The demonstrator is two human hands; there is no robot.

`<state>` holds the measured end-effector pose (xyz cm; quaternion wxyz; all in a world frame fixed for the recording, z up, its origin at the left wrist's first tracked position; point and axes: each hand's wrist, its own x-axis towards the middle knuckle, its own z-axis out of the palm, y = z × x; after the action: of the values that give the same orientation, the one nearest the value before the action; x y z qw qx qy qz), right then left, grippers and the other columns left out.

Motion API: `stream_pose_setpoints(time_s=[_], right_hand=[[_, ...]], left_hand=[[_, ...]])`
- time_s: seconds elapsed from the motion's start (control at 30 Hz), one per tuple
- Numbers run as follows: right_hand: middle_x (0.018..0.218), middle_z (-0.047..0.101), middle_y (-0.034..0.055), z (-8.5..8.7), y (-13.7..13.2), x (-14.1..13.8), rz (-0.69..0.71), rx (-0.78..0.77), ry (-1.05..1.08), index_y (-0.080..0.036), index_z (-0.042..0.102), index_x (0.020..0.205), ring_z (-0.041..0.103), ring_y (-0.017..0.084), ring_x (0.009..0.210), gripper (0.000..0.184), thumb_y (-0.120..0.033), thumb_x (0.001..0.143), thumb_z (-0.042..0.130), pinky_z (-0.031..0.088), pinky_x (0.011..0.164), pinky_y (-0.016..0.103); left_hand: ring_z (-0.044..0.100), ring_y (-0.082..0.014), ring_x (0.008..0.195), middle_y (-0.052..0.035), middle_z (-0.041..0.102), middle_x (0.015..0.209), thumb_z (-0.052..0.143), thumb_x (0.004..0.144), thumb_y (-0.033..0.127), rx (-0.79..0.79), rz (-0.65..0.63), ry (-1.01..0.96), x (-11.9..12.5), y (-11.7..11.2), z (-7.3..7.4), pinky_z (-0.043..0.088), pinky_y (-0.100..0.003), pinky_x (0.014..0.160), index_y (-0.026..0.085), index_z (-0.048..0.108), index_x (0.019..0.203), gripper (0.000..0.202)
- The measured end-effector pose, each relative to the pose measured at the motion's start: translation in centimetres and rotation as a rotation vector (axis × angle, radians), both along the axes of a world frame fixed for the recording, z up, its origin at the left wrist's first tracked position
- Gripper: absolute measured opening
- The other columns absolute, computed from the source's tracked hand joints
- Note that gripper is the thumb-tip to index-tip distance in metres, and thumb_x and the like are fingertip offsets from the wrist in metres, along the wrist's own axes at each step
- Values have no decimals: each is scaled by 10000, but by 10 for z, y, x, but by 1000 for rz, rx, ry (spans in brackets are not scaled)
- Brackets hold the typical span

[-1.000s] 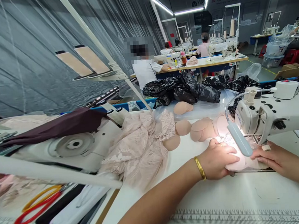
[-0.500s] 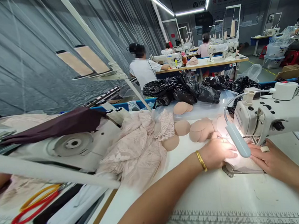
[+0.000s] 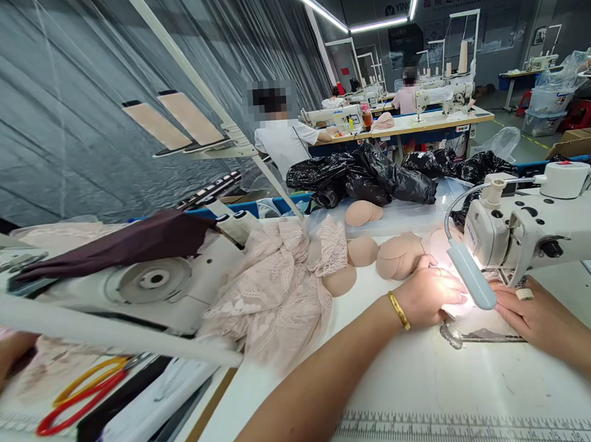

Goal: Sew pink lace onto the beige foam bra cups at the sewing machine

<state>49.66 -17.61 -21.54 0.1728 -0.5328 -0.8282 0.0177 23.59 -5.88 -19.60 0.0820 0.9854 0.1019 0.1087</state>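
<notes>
A lit sewing machine (image 3: 541, 226) stands in front of me, with a lamp (image 3: 471, 273) hanging over its needle area. My left hand (image 3: 430, 295), a gold bangle at its wrist, curls onto a pale pink fabric piece (image 3: 459, 306) left of the needle. Glare and the lamp hide part of those fingers and of the cloth. To the right of the needle, my right hand (image 3: 526, 310) lies flat, its fingers stretched out towards the presser foot. Beyond my left hand are stacked beige rounded fabric pieces (image 3: 400, 254).
Cream lace (image 3: 279, 288) lies heaped to the left. Red-and-yellow-handled scissors (image 3: 86, 397) rest on the neighbouring table, where another person's arm (image 3: 6, 362) shows. Black plastic bags (image 3: 367, 176) line the back. A ruler strip (image 3: 468, 425) runs along the front. Other people sit at machines beyond.
The pink fabric has shifted away from me, uncovering more of the metal plate at the front. My left hand has moved slightly away with it. My right hand stays nearly in place.
</notes>
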Motion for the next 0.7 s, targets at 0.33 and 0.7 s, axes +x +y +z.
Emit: stream_pose_setpoints(time_s=[0.33, 0.7], right_hand=[[1035, 707, 99, -1, -2, 2, -147, -31, 218, -265, 648, 962, 668, 284, 993, 363, -439, 1081, 352, 578, 836, 454], [1074, 712, 98, -7, -2, 3, -123, 39, 190, -267, 635, 986, 684, 282, 1040, 304, -409, 1081, 384, 586, 857, 427]], left_hand=[[636, -267, 1179, -38, 781, 1198, 631, 852, 162, -20, 29, 43, 2, 1, 4, 253, -531, 1052, 298, 770, 1061, 286], [638, -258, 1225, 9, 747, 1303, 669, 807, 112, 24, 38, 42, 2, -5, 5, 255, -509, 1054, 292, 740, 1093, 345]])
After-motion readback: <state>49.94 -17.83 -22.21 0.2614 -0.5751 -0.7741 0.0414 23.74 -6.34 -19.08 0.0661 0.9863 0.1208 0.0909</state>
